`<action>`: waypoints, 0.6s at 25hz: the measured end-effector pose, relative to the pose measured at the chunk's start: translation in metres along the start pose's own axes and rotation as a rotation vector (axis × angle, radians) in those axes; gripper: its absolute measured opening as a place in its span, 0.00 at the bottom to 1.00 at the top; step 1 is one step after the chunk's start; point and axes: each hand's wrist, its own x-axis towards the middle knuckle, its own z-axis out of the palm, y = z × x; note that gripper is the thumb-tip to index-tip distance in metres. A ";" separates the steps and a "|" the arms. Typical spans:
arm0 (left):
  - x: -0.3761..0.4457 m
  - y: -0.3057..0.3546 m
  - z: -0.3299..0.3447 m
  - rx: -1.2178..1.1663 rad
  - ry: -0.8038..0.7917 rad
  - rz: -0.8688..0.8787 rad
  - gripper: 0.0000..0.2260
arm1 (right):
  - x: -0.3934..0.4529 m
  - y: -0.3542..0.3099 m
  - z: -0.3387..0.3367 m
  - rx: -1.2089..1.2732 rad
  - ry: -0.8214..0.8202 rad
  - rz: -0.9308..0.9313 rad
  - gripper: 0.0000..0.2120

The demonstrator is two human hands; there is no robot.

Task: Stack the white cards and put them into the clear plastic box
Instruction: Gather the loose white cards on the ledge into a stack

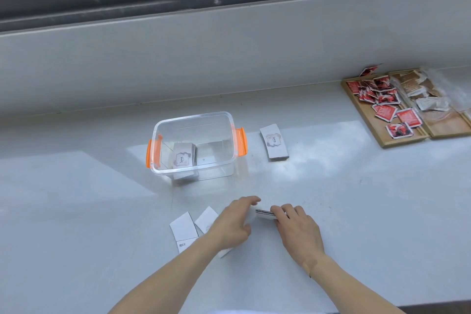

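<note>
A clear plastic box [230, 120] with orange clips stands in the middle of the white counter, with a stack of white cards [183, 154] leaning inside at its left. Another stack of cards [276, 144] marked "love" lies right of the box. Nearer to me, my left hand [233, 224] and my right hand [298, 228] together grip a small stack of cards [265, 212] held on edge between them. Loose white cards [183, 227] lie flat on the counter just left of my left hand, one partly hidden under my wrist.
A wooden tray [382, 135] at the far right holds several red and brown packets. A grey wall ledge and a dark window frame run along the back. The counter's front edge shows at the bottom right.
</note>
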 end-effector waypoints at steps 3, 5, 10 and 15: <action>-0.013 -0.035 -0.030 0.305 0.030 0.026 0.31 | 0.001 0.001 0.001 0.012 0.054 -0.023 0.21; -0.025 -0.055 -0.045 0.401 -0.008 -0.039 0.33 | 0.002 0.002 0.002 0.043 0.112 -0.044 0.22; -0.042 -0.072 -0.049 0.541 -0.020 -0.041 0.36 | -0.001 0.000 0.003 0.031 0.108 -0.061 0.29; -0.034 -0.067 -0.045 0.611 -0.042 0.052 0.26 | -0.004 0.000 0.004 0.019 0.094 -0.062 0.31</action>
